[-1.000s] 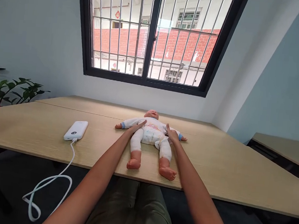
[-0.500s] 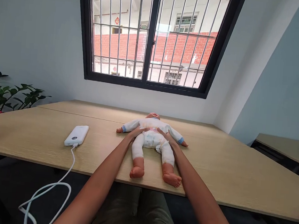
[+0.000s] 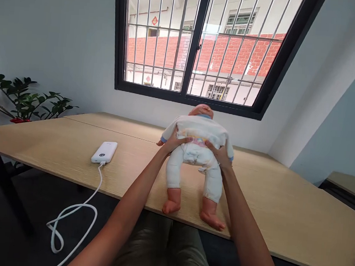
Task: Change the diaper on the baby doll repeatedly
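A baby doll (image 3: 201, 129) in a white top with blue cuffs, white leggings and a diaper is held around its waist, raised off the table with its head tipped back. My left hand (image 3: 176, 142) wraps its left-hand side in view, thumb across the belly near the diaper's coloured waistband. On the other side my right hand (image 3: 219, 152) grips the waist, thumb likewise in front. The fingers of both hands are hidden behind the doll's back. Its arms hang down beside my hands, and its bare feet are low near the table's front edge.
The wooden table (image 3: 137, 162) stretches to the wall below a barred window (image 3: 188, 94). On its left part lies a white power bank (image 3: 104, 152), its white cable (image 3: 97, 184) hanging over the front edge. A leafy plant (image 3: 40, 102) stands at far left.
The doll's torso and head have come up off the table, held in both my hands; its arms, spread before, now hang down. My view has shifted slightly left.
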Available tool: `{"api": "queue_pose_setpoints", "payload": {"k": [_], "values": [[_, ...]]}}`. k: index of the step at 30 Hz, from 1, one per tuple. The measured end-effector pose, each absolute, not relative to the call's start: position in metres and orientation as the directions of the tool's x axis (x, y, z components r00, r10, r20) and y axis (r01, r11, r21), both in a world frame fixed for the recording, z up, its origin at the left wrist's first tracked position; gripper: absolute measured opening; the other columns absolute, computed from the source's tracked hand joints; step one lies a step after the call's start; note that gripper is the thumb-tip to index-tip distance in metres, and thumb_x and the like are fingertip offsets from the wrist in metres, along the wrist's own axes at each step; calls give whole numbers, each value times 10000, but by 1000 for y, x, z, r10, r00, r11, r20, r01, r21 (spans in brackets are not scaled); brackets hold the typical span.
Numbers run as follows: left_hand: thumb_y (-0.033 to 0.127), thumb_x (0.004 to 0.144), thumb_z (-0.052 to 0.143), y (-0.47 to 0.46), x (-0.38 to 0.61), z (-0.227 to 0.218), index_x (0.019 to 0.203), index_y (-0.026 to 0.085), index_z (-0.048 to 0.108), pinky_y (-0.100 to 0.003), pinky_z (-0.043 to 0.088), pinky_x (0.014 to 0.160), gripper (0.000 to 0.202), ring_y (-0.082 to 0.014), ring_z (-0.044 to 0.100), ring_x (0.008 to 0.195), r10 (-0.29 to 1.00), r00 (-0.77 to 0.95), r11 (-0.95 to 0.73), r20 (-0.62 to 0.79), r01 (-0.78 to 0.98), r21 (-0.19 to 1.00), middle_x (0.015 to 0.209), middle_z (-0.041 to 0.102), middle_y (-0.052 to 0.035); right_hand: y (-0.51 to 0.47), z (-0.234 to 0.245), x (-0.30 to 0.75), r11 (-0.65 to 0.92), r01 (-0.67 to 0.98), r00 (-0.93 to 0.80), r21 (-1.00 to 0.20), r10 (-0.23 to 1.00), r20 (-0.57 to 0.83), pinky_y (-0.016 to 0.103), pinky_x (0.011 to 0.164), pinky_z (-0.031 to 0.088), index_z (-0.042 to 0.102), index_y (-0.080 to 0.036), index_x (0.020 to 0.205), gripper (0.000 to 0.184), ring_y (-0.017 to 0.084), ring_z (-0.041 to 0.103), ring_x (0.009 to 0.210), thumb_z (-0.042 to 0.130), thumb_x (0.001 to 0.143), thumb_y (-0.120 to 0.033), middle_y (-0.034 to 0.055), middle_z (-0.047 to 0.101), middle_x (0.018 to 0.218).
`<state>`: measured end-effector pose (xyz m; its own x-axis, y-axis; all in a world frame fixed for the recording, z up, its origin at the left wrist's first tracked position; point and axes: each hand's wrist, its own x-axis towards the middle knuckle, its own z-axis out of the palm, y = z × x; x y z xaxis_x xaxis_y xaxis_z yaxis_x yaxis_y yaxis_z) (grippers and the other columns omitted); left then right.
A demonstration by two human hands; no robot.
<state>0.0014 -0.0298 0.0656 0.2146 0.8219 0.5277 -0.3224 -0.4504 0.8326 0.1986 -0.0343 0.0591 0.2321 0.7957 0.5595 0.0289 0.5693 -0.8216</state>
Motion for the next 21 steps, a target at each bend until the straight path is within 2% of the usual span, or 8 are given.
{"api": "queue_pose_setpoints", "payload": {"k": [4,7,9,11,14,16,18,21], "values": [[274,694,825,-68,-9,87,1467,252,307,-396,506,979,931,-317,534,1270,732,174,-551,659,-419,722,1413,531,-96,-82,84,191,606,-46,209,-794,783,586,373,974,532,611,-203,1176,751,276,615,1180,851,554,-548,110,632,1293],[303,672,840,-112,-21,84,1467,287,301,-418,490,1022,961,-319,516,1298,709,164,-588,686,-399,704,1415,527,-67,-126,80,188,529,-154,134,-834,848,513,408,955,549,601,-223,1223,797,308,600,1207,782,590,-673,107,626,1309],[327,637,854,-144,-29,69,1507,311,253,-461,471,1051,1057,-348,486,1329,759,163,-563,630,-321,761,1437,512,-65,-154,67,192,447,-172,83,-878,895,439,448,941,555,579,-235,1276,860,332,593,1215,759,587,-717,117,633,1298],[330,560,890,-172,-35,48,1532,353,236,-456,449,1086,1172,-355,441,1370,828,145,-502,542,-240,831,1482,476,-63,-179,47,198,411,-122,75,-903,911,405,479,948,548,570,-236,1312,922,356,581,1225,765,560,-732,132,638,1288],[345,409,927,-202,-40,12,1543,381,254,-469,495,1039,1319,-384,491,1326,921,85,-357,380,-204,912,1446,527,-74,-203,12,204,388,-25,170,-921,910,378,499,1001,511,583,-220,1326,938,376,572,1230,785,548,-702,153,654,1258],[375,384,912,-212,-41,-8,1531,409,282,-495,550,933,1309,-395,582,1222,960,70,-253,270,-182,950,1317,640,-64,-211,-10,204,337,30,240,-941,911,334,510,1023,489,583,-223,1340,926,380,575,1224,799,554,-662,156,665,1237],[390,408,894,-216,-41,-22,1494,424,353,-488,568,877,1214,-379,645,1123,982,79,-158,172,-165,974,1190,710,-36,-215,-28,200,310,85,276,-947,906,321,523,1080,427,570,-225,1362,888,367,559,1249,782,604,-638,147,669,1232],[365,454,888,-216,-43,-36,1419,310,477,-446,546,940,1050,-346,647,1113,989,42,-134,142,-143,981,1192,697,-72,-218,-44,193,296,161,286,-942,899,331,518,1156,322,586,-230,1354,808,341,522,1297,738,670,-631,128,666,1243]]}}
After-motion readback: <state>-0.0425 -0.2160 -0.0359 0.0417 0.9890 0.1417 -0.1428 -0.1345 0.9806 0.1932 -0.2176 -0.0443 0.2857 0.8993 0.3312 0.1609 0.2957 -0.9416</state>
